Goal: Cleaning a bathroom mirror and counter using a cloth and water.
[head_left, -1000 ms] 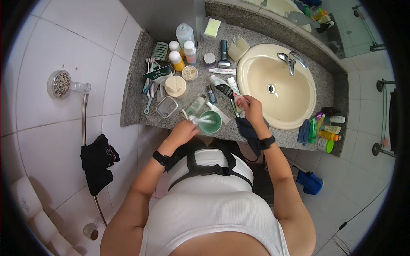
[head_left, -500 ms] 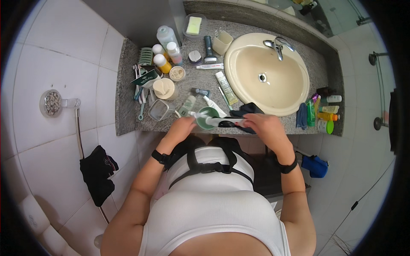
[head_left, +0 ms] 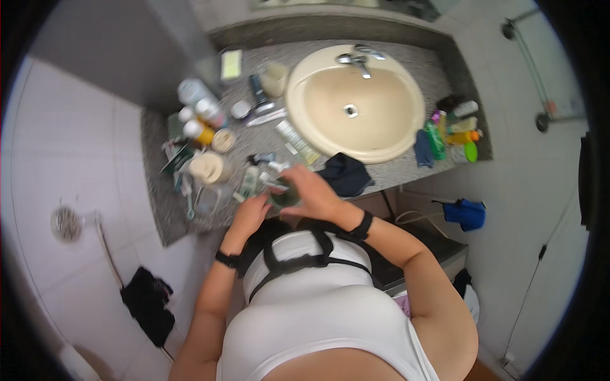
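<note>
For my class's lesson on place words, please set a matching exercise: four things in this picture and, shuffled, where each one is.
Things
1. green cup
2. dark cloth
3. faucet
4. yellow block

Places
A. on the far rim of the sink
B. between the left hand and right hand
C. far back on the counter, left of the sink
D. by the sink's near side

Pairs: 1-B, 2-D, 3-A, 4-C
</note>
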Available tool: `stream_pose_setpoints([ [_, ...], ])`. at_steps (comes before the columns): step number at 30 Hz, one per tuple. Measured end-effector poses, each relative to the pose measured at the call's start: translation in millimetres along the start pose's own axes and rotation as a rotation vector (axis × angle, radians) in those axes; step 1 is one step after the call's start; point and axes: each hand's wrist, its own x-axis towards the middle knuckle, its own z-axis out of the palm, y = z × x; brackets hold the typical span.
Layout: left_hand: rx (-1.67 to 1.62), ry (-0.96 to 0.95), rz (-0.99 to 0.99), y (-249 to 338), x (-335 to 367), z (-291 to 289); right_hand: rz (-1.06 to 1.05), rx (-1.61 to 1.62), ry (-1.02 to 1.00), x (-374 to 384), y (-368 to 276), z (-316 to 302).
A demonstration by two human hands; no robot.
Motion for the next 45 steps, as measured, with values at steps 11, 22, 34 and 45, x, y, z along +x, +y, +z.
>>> stream_pose_setpoints([
  [11,0.080,-0.066,0.015,2,0,-1,0.065,0.057,-0.055,-15,44,45],
  [22,-0.051,0.075,0.000,15,8,-10,0.258,0.168,0.319,-66,32,-55],
  [34,-0.055,0.251,-0.101,-5,7,-14,0.820,-0.415,0.885,-253,149,-175],
  [45,-0.008,0.293,-0.195,-10,1,0,1.226,-0.654,0.954,-318,266,-254],
])
